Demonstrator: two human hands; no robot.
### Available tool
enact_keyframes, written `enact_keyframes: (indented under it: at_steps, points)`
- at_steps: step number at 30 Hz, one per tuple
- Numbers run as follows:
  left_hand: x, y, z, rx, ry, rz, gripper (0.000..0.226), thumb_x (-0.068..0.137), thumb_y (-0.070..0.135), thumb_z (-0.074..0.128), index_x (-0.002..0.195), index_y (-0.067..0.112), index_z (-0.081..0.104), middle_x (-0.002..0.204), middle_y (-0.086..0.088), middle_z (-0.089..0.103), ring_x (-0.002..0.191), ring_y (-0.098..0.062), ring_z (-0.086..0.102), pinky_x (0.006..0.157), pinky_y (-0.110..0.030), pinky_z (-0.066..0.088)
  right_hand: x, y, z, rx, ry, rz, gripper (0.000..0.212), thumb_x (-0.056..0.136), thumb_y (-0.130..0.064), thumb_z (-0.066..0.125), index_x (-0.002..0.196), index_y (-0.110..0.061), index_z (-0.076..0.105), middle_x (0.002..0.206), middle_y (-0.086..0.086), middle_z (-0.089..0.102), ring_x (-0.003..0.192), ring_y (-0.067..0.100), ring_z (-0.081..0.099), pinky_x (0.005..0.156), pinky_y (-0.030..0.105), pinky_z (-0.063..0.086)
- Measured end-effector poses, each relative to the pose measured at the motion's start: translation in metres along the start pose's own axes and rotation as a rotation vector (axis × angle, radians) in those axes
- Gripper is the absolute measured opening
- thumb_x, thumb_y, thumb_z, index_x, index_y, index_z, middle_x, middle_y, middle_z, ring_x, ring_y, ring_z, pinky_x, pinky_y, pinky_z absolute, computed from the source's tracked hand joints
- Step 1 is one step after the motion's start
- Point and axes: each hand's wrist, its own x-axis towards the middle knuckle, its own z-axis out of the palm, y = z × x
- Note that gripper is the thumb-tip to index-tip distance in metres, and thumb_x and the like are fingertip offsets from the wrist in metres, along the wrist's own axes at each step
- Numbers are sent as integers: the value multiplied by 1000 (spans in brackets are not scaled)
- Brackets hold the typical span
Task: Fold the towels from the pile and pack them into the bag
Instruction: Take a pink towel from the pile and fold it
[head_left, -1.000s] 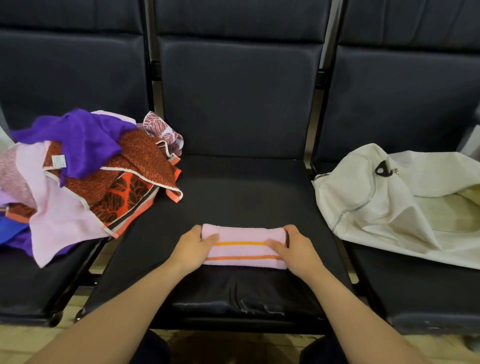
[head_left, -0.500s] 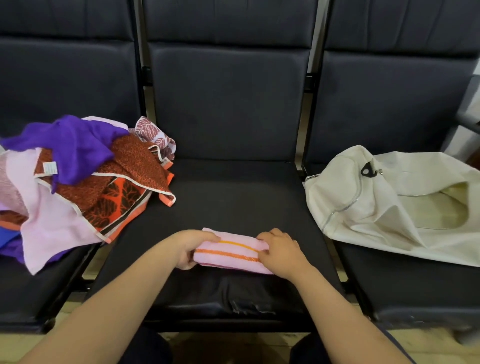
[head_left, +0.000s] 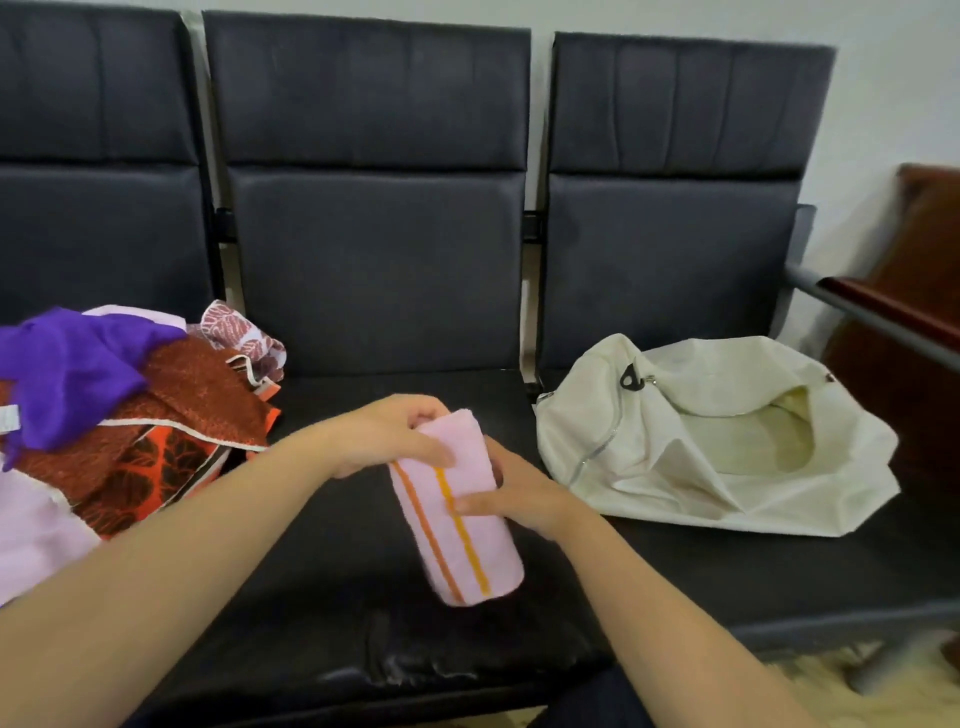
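Dark bench seats (head_left: 322, 597): towel pile (head_left: 197, 395) left, open bag (head_left: 623, 441) right.

A row of three dark padded seats (head_left: 374, 260) spans the frame, the middle cushion's front edge (head_left: 395, 670) worn and glossy. A white wall (head_left: 893, 93) shows at upper right. At the right edge, a grey armrest (head_left: 878, 325) runs beside reddish-brown wooden furniture (head_left: 930, 234). Pale floor (head_left: 810, 696) shows at lower right.
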Motion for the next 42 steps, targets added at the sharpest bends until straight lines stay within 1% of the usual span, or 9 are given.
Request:
enact_keyframes:
  at_steps: [10,14,17,20,22,26,31,38,42]
  points:
    - [78,125,24,-84,108,129,20,85,19,68,103,15,61,84,-3,70,70,-14,70,59,-27,57,-61,-14,-86,405,261,-62,31,86,-34,67,114,-31,55,110,2,69,103,23,67,90,43,55]
    - [129,168,57,-249,280,207,13,94,33,57,98,21,57,98,-1,63,86,-15,63,74,-31,52,-91,-11,-155,597,491,-34,30,86,-37,64,109,-18,64,85,4,76,78,22,72,72,34,56]
    - [173,176,82,41,496,319,15,95,30,55,99,16,58,100,1,60,90,-15,59,83,-36,50,-102,4,-214,594,686,35,30,87,-37,66,107,-16,63,83,7,74,80,26,69,71,34,54]
    - [205,167,109,444,291,401,15,90,28,56,83,23,67,109,4,59,101,-17,56,94,-41,46,-108,29,-261,498,798,161,61,74,-50,76,124,-19,57,105,11,69,96,33,66,87,44,54]
    - [220,159,130,777,127,312,21,92,34,50,94,29,70,137,5,43,125,-19,39,107,-40,31,-110,50,-283,385,756,295,83,54,-58,86,124,-24,58,111,10,69,101,32,66,95,47,51]
    - [234,141,150,1301,126,72,52,90,41,48,136,17,50,157,-6,13,144,-31,9,113,-54,17,-103,67,-290,93,414,549,45,72,-47,79,108,-27,60,105,3,67,97,24,63,88,36,50]
    - [219,142,146,1252,68,-95,94,69,69,63,147,28,29,159,-8,-10,144,-36,4,110,-52,21,-69,68,-284,140,369,579,34,83,-42,70,98,-13,59,89,7,64,78,22,61,65,28,47]
    - [222,143,143,1222,103,-103,118,61,74,68,151,34,3,156,-5,-25,144,-36,3,110,-50,25,-3,106,-284,381,552,233,48,89,-31,65,133,-17,52,117,7,67,103,26,65,91,40,53]
    - [225,142,145,1232,121,-74,113,63,65,72,150,31,7,157,-4,-15,140,-33,16,104,-47,31,7,121,-280,85,534,275,44,92,-28,60,134,-16,52,125,4,60,101,20,56,83,29,43]
